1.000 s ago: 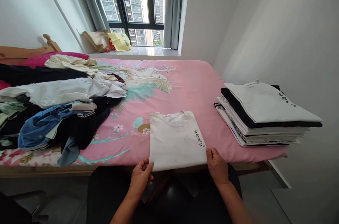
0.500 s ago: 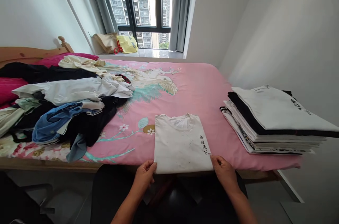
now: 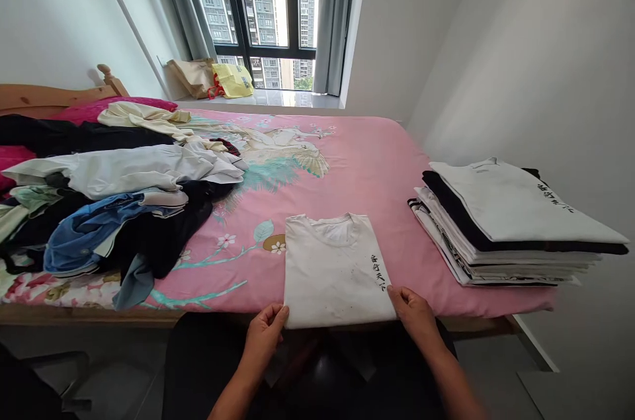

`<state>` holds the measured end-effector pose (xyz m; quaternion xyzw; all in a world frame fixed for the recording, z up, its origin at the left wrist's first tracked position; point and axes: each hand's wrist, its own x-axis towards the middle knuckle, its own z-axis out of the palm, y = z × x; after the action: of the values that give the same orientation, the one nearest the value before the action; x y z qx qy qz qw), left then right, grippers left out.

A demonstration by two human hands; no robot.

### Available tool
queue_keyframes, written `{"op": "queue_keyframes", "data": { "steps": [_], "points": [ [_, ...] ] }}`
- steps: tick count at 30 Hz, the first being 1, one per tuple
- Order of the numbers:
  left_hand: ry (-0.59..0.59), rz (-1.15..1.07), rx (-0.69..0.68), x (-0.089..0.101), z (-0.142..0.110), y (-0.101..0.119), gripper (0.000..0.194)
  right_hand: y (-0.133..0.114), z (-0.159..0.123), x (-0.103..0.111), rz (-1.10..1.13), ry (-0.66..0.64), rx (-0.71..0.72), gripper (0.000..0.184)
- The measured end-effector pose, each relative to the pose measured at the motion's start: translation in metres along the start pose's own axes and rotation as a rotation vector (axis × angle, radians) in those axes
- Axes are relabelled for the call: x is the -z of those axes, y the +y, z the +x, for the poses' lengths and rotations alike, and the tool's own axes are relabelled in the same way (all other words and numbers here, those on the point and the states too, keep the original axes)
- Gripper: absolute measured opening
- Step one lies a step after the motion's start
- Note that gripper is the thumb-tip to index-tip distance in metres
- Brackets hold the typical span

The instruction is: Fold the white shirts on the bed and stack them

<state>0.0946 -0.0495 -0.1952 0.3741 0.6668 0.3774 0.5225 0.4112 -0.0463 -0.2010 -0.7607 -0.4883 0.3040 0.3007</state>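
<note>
A white T-shirt (image 3: 330, 274), folded into a near-square with its collar facing away from me, lies at the front edge of the bed. Black characters run down its right side, and small dark specks dot the cloth. My left hand (image 3: 264, 334) pinches its near left corner. At the right edge, just below the lettering, my right hand (image 3: 414, 316) pinches the cloth between thumb and fingers. The shirt's near edge reaches slightly past the mattress.
On the right of the bed stands a stack of folded shirts (image 3: 516, 208), a white one on top. A loose heap of clothes (image 3: 139, 172) covers the left side. The pink bedsheet (image 3: 372, 162) stretches between them. Bags (image 3: 232, 80) sit on the windowsill beyond.
The right hand has slid slightly up the shirt's right edge. Both hands keep their pinch, and the shirt stays nearly in place. The whole view has shifted slightly.
</note>
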Motion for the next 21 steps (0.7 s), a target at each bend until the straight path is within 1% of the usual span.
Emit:
{"op": "queue_keyframes", "data": {
  "steps": [6, 8, 11, 14, 16, 18, 21],
  "points": [
    [-0.013, 0.034, -0.045, 0.003, 0.002, -0.009, 0.046, 0.004, -0.007, -0.006, 0.039, 0.052, 0.013, 0.046],
    [-0.031, 0.049, -0.038, 0.004, 0.003, -0.008, 0.046, 0.005, -0.009, -0.006, 0.04, 0.044, 0.0, 0.047],
    [-0.052, 0.074, -0.01, 0.006, 0.005, 0.0, 0.049, 0.001, -0.004, -0.002, -0.017, -0.003, -0.021, 0.048],
    [-0.093, 0.115, -0.01, 0.007, 0.012, 0.015, 0.051, -0.006, 0.013, 0.005, -0.085, -0.033, -0.022, 0.047],
    [-0.139, 0.146, -0.02, 0.007, 0.022, 0.027, 0.05, -0.013, 0.029, 0.006, -0.075, -0.047, 0.005, 0.046],
    [-0.162, 0.17, -0.028, 0.005, 0.036, 0.041, 0.048, -0.02, 0.047, 0.004, -0.011, -0.057, 0.04, 0.046],
    [-0.138, 0.171, -0.058, -0.002, 0.063, 0.06, 0.044, -0.032, 0.075, -0.004, 0.149, -0.046, 0.067, 0.048]
  ]
}}
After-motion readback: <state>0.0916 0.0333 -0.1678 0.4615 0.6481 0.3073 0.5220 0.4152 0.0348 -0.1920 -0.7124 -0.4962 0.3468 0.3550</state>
